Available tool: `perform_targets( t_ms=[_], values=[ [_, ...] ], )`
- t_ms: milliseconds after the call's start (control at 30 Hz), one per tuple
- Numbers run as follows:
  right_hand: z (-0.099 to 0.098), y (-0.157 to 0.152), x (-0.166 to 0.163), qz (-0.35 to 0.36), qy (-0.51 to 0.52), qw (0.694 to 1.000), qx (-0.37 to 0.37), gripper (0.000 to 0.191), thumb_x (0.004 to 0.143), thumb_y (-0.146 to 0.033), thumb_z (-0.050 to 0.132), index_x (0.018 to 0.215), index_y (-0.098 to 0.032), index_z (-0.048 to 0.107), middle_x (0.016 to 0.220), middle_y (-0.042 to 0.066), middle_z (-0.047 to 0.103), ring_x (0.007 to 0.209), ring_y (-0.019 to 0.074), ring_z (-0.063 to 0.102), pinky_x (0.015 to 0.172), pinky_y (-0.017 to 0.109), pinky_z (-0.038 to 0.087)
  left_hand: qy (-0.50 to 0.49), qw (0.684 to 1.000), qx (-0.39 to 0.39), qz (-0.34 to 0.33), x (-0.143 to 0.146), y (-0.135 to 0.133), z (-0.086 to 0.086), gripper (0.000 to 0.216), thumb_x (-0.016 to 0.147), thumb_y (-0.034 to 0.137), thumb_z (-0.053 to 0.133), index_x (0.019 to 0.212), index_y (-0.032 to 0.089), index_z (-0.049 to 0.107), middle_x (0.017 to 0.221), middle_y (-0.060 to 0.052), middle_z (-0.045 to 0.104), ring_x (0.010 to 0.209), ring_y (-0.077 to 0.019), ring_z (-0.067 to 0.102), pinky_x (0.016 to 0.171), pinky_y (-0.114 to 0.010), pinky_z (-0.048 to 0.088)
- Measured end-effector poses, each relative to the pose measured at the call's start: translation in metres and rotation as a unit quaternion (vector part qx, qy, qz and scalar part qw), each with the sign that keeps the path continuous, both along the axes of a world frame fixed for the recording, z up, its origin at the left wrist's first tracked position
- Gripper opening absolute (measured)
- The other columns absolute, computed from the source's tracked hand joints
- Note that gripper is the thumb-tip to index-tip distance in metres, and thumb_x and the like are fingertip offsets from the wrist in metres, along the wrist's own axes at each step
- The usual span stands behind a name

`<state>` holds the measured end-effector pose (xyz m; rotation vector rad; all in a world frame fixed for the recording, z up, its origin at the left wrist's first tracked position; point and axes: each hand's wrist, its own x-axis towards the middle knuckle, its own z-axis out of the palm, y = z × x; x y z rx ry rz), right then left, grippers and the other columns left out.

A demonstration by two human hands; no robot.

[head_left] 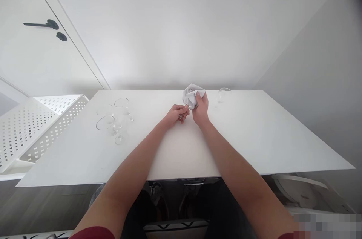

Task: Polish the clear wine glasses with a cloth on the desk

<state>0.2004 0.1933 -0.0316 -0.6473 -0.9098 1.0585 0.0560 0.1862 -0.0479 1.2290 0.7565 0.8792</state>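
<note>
My left hand (178,114) is closed, its fingers pinched around the clear stem end of a wine glass (181,117). Most of that glass is hidden by my fingers and by a light grey cloth (192,94). Bunched up, the cloth covers the bowl end, and my right hand (201,107) grips it from the right side with the thumb pressed on top. Both hands are close together above the far middle part of the white table (183,152).
Several clear stemmed glasses (105,122) stand at the table's left. Another clear glass (224,95) is near the back edge, right of the cloth. A white perforated shelf (22,129) adjoins the left side. Behind are a wall and a door with a dark handle (51,24).
</note>
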Motion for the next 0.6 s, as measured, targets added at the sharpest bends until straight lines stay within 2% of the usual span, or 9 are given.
perform_targets(
  t_ms=[67, 167, 267, 400, 500, 600],
  values=[
    [0.002, 0.001, 0.005, -0.002, -0.012, 1.000, 0.021, 0.031, 0.085, -0.051, 0.078, 0.105, -0.030, 0.067, 0.101, 0.001, 0.068, 0.089, 0.0176, 0.064, 0.070, 0.029, 0.055, 0.012, 1.000, 0.001, -0.023, -0.001, 0.000, -0.001, 0.054, 0.080, 0.067, 0.075, 0.073, 0.014, 0.069, 0.063, 0.000, 0.046, 0.052, -0.0098, 0.045, 0.042, -0.024, 0.040],
    [0.003, 0.004, 0.013, 0.069, 0.011, 0.998, -0.006, 0.028, 0.087, -0.053, 0.070, 0.100, -0.028, 0.067, 0.104, 0.003, 0.070, 0.095, 0.0216, 0.066, 0.070, 0.032, 0.056, 0.021, 0.997, -0.002, -0.070, -0.003, -0.001, 0.000, 0.054, 0.082, 0.067, 0.073, 0.072, 0.014, 0.068, 0.060, 0.001, 0.043, 0.049, -0.0090, 0.041, 0.041, -0.025, 0.038],
    [0.001, 0.008, 0.017, 0.155, 0.045, 0.986, -0.048, 0.033, 0.090, -0.056, 0.059, 0.098, -0.025, 0.066, 0.102, 0.007, 0.072, 0.092, 0.0260, 0.069, 0.064, 0.037, 0.056, 0.028, 0.995, 0.018, -0.091, -0.003, -0.003, 0.001, 0.052, 0.083, 0.065, 0.074, 0.071, 0.014, 0.067, 0.059, 0.000, 0.044, 0.049, -0.0096, 0.043, 0.041, -0.025, 0.039],
    [-0.002, 0.010, 0.016, 0.256, 0.064, 0.961, -0.086, 0.040, 0.090, -0.057, 0.049, 0.097, -0.022, 0.066, 0.097, 0.010, 0.073, 0.074, 0.0268, 0.067, 0.048, 0.037, 0.049, 0.007, 0.998, 0.029, -0.057, -0.002, -0.004, 0.002, 0.050, 0.084, 0.061, 0.075, 0.073, 0.013, 0.068, 0.058, 0.001, 0.044, 0.051, -0.0105, 0.044, 0.041, -0.025, 0.040],
    [-0.003, 0.009, 0.012, 0.254, 0.073, 0.961, -0.086, 0.037, 0.091, -0.055, 0.046, 0.094, -0.022, 0.064, 0.083, 0.009, 0.070, 0.067, 0.0266, 0.064, 0.047, 0.038, 0.048, -0.008, 0.999, 0.034, -0.015, -0.002, -0.002, 0.003, 0.049, 0.082, 0.060, 0.077, 0.073, 0.012, 0.069, 0.058, 0.001, 0.044, 0.052, -0.0103, 0.044, 0.040, -0.024, 0.038],
    [-0.006, 0.007, 0.004, 0.193, 0.062, 0.976, -0.077, 0.027, 0.093, -0.049, 0.052, 0.084, -0.024, 0.059, 0.069, 0.005, 0.061, 0.071, 0.0259, 0.064, 0.058, 0.039, 0.053, -0.044, 0.998, 0.028, 0.047, -0.003, 0.000, 0.004, 0.049, 0.082, 0.060, 0.078, 0.073, 0.013, 0.068, 0.061, 0.001, 0.044, 0.053, -0.0091, 0.043, 0.041, -0.023, 0.036]
  ],
)
